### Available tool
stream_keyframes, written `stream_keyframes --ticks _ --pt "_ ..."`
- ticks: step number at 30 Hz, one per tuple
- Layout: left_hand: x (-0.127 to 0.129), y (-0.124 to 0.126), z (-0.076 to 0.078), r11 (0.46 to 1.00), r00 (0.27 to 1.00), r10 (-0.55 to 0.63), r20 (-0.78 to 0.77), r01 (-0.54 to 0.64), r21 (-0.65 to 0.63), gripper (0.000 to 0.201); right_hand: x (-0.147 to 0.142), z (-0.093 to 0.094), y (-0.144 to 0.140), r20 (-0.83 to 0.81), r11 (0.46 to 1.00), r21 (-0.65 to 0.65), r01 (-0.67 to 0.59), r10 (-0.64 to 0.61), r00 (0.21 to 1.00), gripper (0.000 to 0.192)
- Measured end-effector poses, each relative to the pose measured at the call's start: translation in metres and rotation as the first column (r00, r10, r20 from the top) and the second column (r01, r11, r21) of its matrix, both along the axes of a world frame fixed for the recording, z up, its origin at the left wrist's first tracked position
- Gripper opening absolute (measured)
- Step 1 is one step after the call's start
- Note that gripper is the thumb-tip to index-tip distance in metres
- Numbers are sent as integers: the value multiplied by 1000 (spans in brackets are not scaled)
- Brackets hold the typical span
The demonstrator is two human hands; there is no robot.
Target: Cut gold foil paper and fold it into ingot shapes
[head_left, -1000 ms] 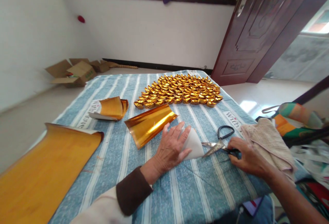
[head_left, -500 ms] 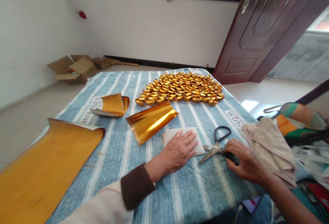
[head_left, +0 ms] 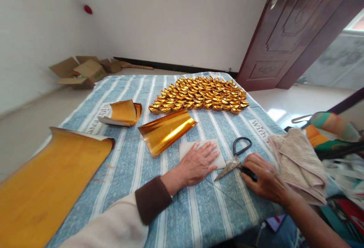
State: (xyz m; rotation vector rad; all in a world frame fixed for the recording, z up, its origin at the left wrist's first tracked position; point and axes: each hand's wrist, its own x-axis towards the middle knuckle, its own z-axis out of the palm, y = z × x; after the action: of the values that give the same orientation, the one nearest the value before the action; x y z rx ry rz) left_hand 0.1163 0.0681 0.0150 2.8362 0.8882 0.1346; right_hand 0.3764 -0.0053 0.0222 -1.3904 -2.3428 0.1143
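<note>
- The left hand (head_left: 199, 161) lies flat, palm down and fingers spread, on a folded white-backed sheet (head_left: 200, 148) near the middle of the table (head_left: 199, 210).
- The folded sheet rests flat on the blue and white striped cloth (head_left: 136, 164); its far edge and right corner show beyond the fingers.
- The right hand (head_left: 263, 178) is curled around one black handle of a pair of scissors (head_left: 234, 160) lying on the cloth just to the right of the sheet.
- The scissors' blades are together, with the tip pointing toward the left hand; the second handle loop lies free on the far side.
- A curled piece of gold foil (head_left: 166, 131) sits just beyond the left hand.
- A smaller curled gold piece (head_left: 122, 112) lies farther left.
- A large gold sheet (head_left: 48, 179) covers the near left corner.
- Rows of folded gold ingots (head_left: 200, 95) fill the far end of the table.
- A beige towel (head_left: 297, 160) lies at the right edge.
</note>
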Motion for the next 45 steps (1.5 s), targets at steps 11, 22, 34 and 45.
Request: stream_keyframes --ticks 11,22,34,45 --pt "1 -1 0 1000 1000 10 8 -11 5 50 2 -2 -6 -13 997 53 -55 55 998 17" --pt "2 -2 1 1000 1000 11 20 -11 -25 50 3 -3 -16 19 996 38 -78 77 997 20" --pt "4 0 6 992 1000 -5 -3 4 -124 52 3 -3 -27 -27 995 72 -62 64 998 14" --pt "3 -2 17 975 998 -31 -48 20 -220 55 -10 -8 -24 -100 991 125 -55 68 993 12"
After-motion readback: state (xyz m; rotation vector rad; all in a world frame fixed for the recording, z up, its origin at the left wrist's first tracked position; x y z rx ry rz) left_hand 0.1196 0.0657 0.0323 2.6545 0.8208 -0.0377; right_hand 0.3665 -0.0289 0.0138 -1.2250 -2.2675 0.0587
